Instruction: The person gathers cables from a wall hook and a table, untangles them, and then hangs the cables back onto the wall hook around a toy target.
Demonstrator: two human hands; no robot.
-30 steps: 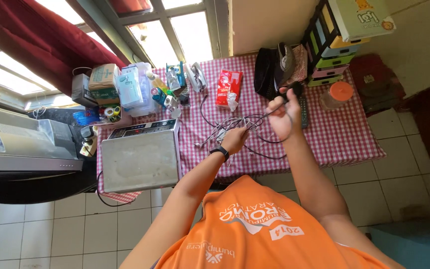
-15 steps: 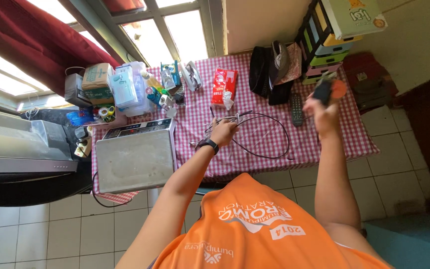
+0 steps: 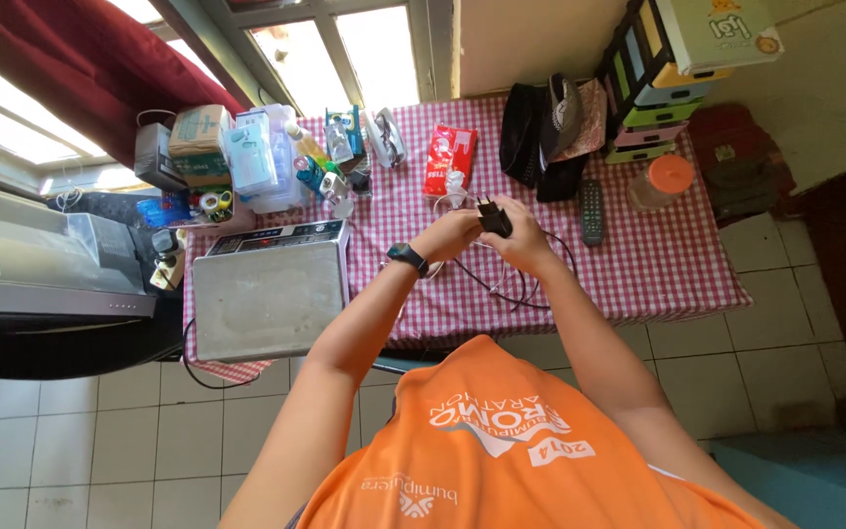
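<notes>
Now we bring both hands together: right hand (image 3: 526,238) and left hand (image 3: 449,235) pinch the black plug adapter (image 3: 493,217), its cable (image 3: 501,289) slack on the bench (image 3: 658,264).

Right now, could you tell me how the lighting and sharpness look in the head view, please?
In the head view, the windows at the top are blown out to white. The checked tablecloth is evenly daylit. The left hand and right hand on the black plug are reasonably sharp. Wide-angle distortion bends the floor tiles at the edges.
</notes>
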